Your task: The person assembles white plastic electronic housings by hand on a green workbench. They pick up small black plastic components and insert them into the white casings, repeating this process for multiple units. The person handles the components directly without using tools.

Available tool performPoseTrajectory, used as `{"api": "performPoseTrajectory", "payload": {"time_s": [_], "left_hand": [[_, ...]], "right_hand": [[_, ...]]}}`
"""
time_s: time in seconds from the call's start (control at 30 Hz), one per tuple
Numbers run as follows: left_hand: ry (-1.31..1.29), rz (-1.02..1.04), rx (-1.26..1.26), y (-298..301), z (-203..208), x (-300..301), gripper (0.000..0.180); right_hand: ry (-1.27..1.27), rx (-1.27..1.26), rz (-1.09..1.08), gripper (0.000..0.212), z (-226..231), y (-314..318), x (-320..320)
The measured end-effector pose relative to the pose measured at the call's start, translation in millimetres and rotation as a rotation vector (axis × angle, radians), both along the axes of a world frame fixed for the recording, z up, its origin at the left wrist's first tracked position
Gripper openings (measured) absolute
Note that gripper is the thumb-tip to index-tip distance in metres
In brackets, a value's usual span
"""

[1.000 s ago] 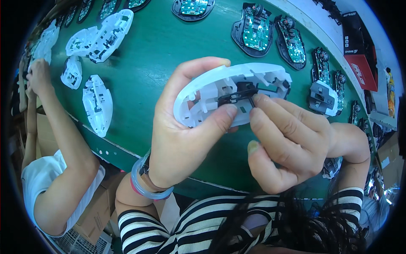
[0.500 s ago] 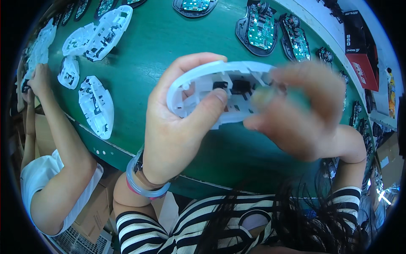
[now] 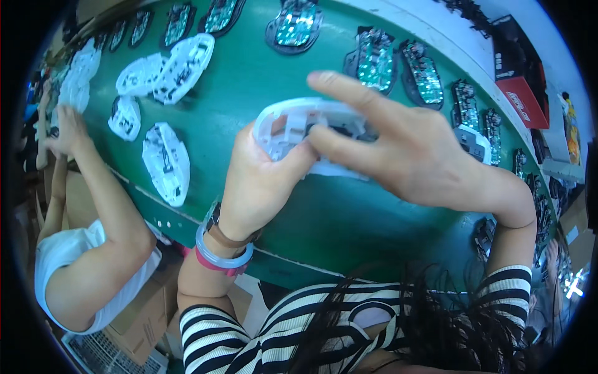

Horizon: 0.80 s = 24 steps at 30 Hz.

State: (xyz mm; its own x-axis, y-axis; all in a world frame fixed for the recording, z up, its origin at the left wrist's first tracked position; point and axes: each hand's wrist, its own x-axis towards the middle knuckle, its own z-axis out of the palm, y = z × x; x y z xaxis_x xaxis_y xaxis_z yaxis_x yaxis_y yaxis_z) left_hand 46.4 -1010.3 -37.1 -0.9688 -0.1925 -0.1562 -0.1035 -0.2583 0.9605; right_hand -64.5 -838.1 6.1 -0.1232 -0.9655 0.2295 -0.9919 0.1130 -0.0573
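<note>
My left hand (image 3: 258, 177) holds a white plastic shell, apparently a computer mouse cover (image 3: 277, 121), with its hollow inside facing up. Its thumb lies over the near rim. Over the right half of the shell is my right hand (image 3: 414, 149), fingers spread. One finger points out above the far rim, and another reaches into the hollow beside the left thumb. Nothing shows between the right fingers, though they hide part of the inside. Dark parts sit within the shell.
More white shells (image 3: 167, 165) lie on the green table (image 3: 243, 75) to the left. Green circuit boards on black bases (image 3: 372, 59) line the far and right edges. A white piece (image 3: 474, 144) lies by my right wrist. At left, another person's hand (image 3: 71, 131) is near stacked shells.
My right hand has moved from the shell's right end to over its middle, with its fingers spreading. The view has shifted a little, so the table things appear lower.
</note>
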Motion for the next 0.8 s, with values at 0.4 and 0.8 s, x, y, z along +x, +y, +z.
{"api": "performPoseTrajectory", "payload": {"time_s": [0.4,0.8], "left_hand": [[0.136,-0.074,-0.056,2.1,27.2,15.6,0.066],[0.126,-0.029,-0.021,5.9,34.4,-8.7,0.064]], "right_hand": [[-0.153,-0.273,-0.066,0.037,3.1,14.5,26.0],[-0.221,-0.456,-0.984,0.036,44.9,177.5,-198.3]]}}
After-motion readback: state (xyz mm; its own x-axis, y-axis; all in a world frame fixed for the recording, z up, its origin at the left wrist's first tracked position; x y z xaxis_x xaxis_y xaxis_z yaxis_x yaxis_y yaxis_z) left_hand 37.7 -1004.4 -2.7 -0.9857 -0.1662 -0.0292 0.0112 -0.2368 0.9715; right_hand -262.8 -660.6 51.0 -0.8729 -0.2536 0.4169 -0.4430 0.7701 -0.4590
